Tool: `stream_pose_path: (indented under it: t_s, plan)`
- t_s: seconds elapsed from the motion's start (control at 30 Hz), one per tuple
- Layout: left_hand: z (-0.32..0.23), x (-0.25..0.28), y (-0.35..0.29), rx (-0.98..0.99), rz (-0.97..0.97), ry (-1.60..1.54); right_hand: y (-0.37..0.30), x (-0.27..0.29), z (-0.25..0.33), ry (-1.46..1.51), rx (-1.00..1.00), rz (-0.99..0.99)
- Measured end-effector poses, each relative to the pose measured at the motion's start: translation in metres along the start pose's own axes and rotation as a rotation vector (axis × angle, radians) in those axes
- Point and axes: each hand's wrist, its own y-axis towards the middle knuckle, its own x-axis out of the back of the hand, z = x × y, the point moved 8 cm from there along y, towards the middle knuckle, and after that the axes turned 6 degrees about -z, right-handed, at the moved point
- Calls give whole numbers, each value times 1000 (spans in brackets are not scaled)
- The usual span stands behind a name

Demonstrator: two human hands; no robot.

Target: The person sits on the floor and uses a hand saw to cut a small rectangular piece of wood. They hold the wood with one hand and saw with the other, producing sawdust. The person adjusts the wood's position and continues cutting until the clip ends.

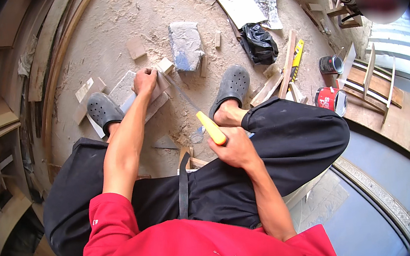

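My right hand is closed around the yellow handle of a hand tool. The tool's long, narrow grey blade slants up and left toward my left hand; whether it is a file or a thin saw does not show. My left hand is closed at the far end of a pale block between my feet, fingers bent down at a small piece of wood mostly covered by the hand. The blade's tip lies beside these fingers. Just beyond sits a small light offcut.
A rough grey block and a wood offcut lie ahead. To the right are a black plastic bag, a yellow level, wood strips and two paint cans. Long boards line the left. A partly visible person is at upper right.
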Motion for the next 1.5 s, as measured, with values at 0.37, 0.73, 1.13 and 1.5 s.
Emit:
stream_pose_path:
  t_s: [0.37,0.73,1.13,1.5]
  plan:
    - [-60,13,0,-371,222,343,0,38,6,86,-31,-92]
    - [-110,-19,-4,-746,133,809,7,23,0,144,-21,-113]
    - [-101,-33,6,-526,393,974,6,26,-14,193,-73,-211]
    - [-102,-51,13,-584,427,1120,6,22,-12,209,-68,-215]
